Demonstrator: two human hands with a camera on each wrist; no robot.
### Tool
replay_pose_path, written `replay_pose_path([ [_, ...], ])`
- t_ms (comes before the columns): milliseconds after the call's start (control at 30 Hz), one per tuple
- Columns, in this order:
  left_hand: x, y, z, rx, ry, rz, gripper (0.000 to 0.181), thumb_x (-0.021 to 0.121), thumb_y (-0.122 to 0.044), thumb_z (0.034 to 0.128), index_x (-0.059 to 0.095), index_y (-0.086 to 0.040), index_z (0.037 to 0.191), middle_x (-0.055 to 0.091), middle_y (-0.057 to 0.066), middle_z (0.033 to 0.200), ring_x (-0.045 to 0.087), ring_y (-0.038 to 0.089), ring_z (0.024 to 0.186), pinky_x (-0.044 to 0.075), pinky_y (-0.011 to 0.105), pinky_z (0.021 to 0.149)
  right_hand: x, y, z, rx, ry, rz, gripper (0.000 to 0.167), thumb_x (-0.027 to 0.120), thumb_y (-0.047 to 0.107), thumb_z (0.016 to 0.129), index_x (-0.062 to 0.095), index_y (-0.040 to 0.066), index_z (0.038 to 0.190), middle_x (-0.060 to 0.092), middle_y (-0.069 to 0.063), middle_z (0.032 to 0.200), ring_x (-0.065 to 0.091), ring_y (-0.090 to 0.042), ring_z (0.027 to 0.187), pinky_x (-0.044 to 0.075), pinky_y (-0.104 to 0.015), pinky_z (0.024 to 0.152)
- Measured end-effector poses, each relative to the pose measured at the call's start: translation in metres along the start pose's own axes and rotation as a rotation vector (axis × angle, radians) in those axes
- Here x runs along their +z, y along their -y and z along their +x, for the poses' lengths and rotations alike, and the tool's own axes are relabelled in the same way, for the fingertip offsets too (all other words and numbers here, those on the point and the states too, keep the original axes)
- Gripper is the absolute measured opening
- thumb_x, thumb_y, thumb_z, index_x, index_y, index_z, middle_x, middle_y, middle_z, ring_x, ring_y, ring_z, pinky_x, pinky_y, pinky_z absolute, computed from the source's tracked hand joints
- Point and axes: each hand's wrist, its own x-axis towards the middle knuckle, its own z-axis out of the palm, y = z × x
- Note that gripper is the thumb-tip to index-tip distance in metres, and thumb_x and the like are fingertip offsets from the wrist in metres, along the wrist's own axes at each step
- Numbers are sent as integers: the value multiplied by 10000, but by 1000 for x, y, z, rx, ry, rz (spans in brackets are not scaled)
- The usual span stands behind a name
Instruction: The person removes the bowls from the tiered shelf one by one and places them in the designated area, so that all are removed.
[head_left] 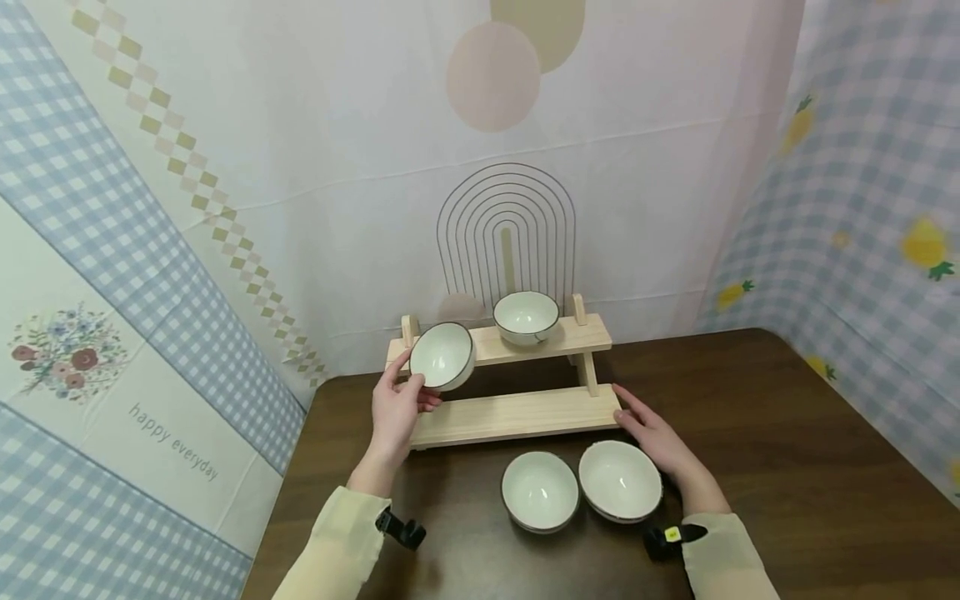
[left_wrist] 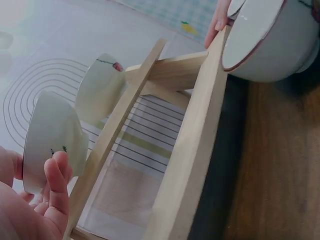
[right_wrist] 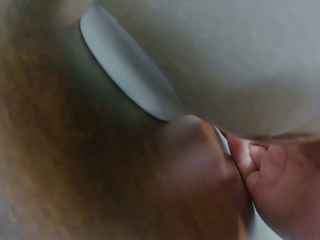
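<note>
My left hand (head_left: 396,410) grips a white bowl (head_left: 441,357) with a dark rim, thumb and fingers at its side. This bowl is tilted at the left part of the upper board of a two-tier wooden rack (head_left: 517,415); whether it touches the board I cannot tell. Another white bowl (head_left: 527,317) sits upright on the upper board, towards the right. My right hand (head_left: 663,442) holds the right end of the lower board, thumb on its edge. In the left wrist view, small painted marks show on the held bowl (left_wrist: 50,135).
Two places in front of the rack hold white bowls: one at the middle (head_left: 540,492) and a bowl (head_left: 621,482) beside my right hand. The dark wooden table (head_left: 810,433) extends to the right. A patterned cloth (head_left: 360,208) hangs behind the rack.
</note>
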Motion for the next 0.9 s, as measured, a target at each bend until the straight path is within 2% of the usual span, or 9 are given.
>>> replay_pose_path([
  [367, -7, 25, -28, -43, 59, 42, 605, 552, 32, 969, 512, -64, 1565, 749, 203, 774, 692, 152, 582, 573, 247, 564, 0, -1, 1, -6, -2, -2, 731, 454, 544, 1127, 198, 227, 1734, 221, -270, 1728, 265, -517, 1546, 225, -735, 1202],
  [567, -15, 36, -39, -55, 102, 74, 608, 553, 47, 966, 505, -40, 1567, 743, 188, 755, 682, 144, 557, 552, 231, 542, 1, -3, 2, -37, -17, -3, 709, 472, 508, 1133, 229, 208, 1728, 382, -290, 1636, 386, -482, 1481, 290, -702, 1182],
  [767, -25, 41, -44, -67, 190, 134, 586, 554, 60, 960, 527, -5, 1542, 726, 196, 716, 670, 159, 527, 539, 240, 518, 1, -4, 2, -42, -21, -16, 707, 470, 513, 1132, 232, 215, 1728, 376, -288, 1644, 380, -479, 1487, 291, -703, 1181],
  [900, -31, 43, -43, -97, 263, 165, 572, 574, 52, 961, 568, -51, 1523, 711, 184, 693, 668, 178, 535, 536, 249, 517, 0, -4, 2, -39, -24, -16, 711, 471, 512, 1132, 234, 203, 1727, 350, -291, 1661, 359, -488, 1499, 279, -709, 1185],
])
